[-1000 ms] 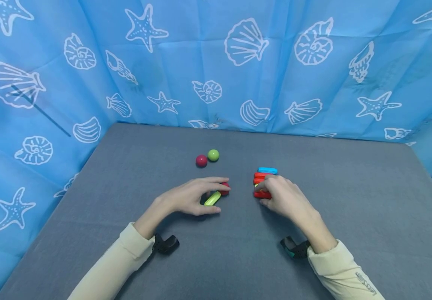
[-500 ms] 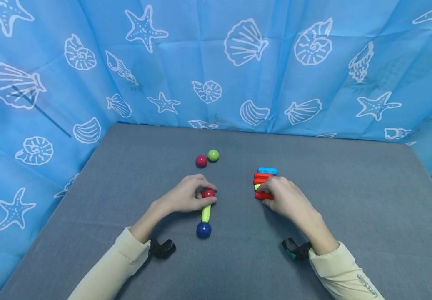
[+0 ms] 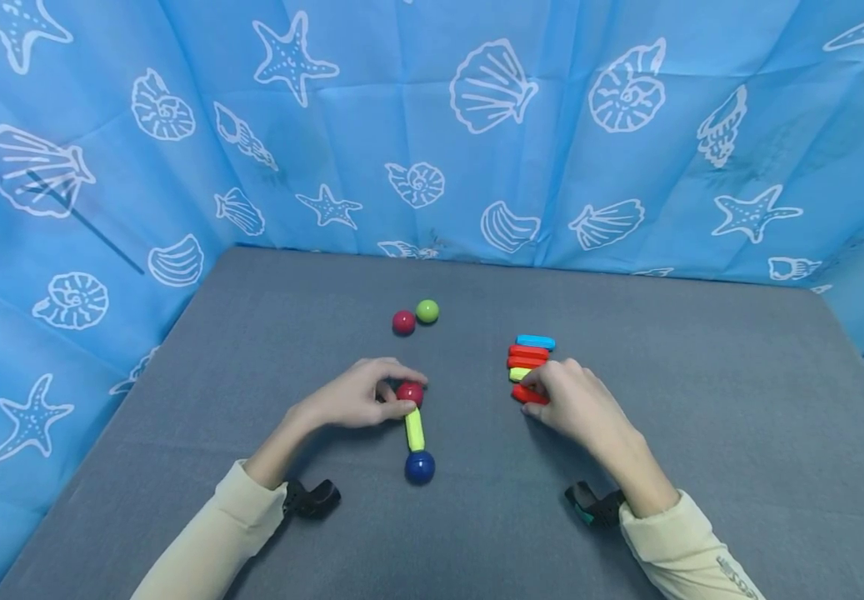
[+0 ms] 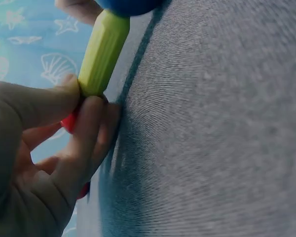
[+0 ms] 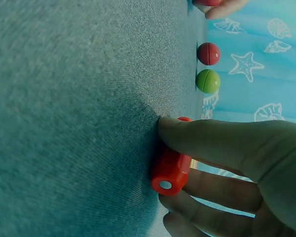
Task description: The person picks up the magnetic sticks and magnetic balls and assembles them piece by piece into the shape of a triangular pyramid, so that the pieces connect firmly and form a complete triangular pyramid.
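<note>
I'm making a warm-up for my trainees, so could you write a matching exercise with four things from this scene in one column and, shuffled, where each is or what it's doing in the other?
Column one
1. blue ball
2. green ball
3. blue rod
4. right hand

Column two
A. at the far end of the row of rods
B. gripping a red rod
C. beside a loose red ball
D. on the near end of a yellow rod

Right pairs: 1-D, 2-C, 3-A, 4-B
</note>
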